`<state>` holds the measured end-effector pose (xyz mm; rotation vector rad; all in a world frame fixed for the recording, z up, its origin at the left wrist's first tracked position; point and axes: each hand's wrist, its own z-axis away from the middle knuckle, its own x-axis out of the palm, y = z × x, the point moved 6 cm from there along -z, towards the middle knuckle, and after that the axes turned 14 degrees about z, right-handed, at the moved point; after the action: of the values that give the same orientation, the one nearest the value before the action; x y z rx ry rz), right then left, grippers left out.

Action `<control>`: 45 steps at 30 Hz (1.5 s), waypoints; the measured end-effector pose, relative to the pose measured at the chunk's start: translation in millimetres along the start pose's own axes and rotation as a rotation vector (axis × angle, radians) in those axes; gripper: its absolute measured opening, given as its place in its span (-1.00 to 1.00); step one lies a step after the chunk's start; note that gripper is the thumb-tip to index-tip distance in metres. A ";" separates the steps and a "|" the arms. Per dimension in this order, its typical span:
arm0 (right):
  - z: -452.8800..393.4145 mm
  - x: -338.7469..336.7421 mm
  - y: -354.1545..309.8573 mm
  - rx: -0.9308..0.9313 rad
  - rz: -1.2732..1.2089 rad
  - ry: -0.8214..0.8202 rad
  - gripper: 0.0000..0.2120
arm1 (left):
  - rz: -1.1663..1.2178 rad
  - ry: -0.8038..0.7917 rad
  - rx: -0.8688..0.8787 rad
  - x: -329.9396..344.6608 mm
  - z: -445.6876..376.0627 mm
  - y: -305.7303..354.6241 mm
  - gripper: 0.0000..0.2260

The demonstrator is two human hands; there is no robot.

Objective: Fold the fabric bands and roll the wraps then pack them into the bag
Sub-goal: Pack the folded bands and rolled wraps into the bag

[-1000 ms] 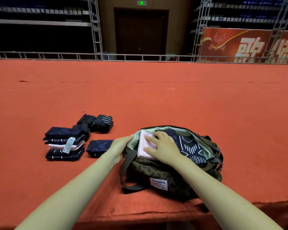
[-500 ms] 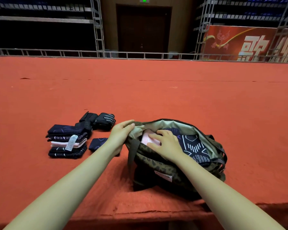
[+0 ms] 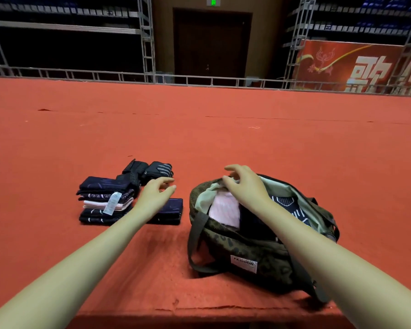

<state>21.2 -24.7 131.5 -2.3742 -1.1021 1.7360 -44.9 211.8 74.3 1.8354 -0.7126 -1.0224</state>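
Note:
An olive leopard-print bag (image 3: pixel 249 257) lies open on the red carpet, right of centre. Inside it sit a folded pink band (image 3: pixel 224 208) and dark patterned bands (image 3: pixel 285 205). My right hand (image 3: pixel 243 185) hovers over the bag's far rim, fingers loosely curled, holding nothing. My left hand (image 3: pixel 156 194) is off the bag, relaxed, above a single folded navy band (image 3: pixel 170 211). To the left stands a stack of folded bands (image 3: pixel 103 200), navy with one pink layer and a white tag. Behind it lie black rolled wraps (image 3: pixel 150 169).
The red carpeted platform (image 3: pixel 223 138) stretches far ahead and drops off at its front edge just below the bag. A metal railing (image 3: pixel 199 79) and scaffolding bound the far side, with a red banner (image 3: pixel 356 67) at the right.
My right hand left the pink band in the bag and rose to the far rim. My left hand released the bag's near rim and moved left over the single navy band.

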 end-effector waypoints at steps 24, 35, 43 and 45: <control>-47.1 125.0 -74.1 -0.349 0.752 -0.167 -0.77 | -0.450 -0.257 0.159 -49.8 -38.6 -36.7 -0.78; -42.2 229.5 -87.0 -0.129 0.388 -0.638 -0.45 | 0.004 0.070 -0.149 -121.9 16.4 -73.2 -0.47; -39.9 158.1 -110.2 -0.123 0.039 -0.521 -0.88 | 0.249 0.159 -0.085 -102.9 19.8 -32.0 -0.51; -40.5 126.8 -105.3 -0.035 -0.199 -0.377 -0.80 | 0.322 0.187 -0.054 -98.2 18.9 -15.1 -0.52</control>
<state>17.4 137.7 82.2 -1.9158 -1.3633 2.1546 -108.9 288.4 90.6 1.6759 -0.8257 -0.6462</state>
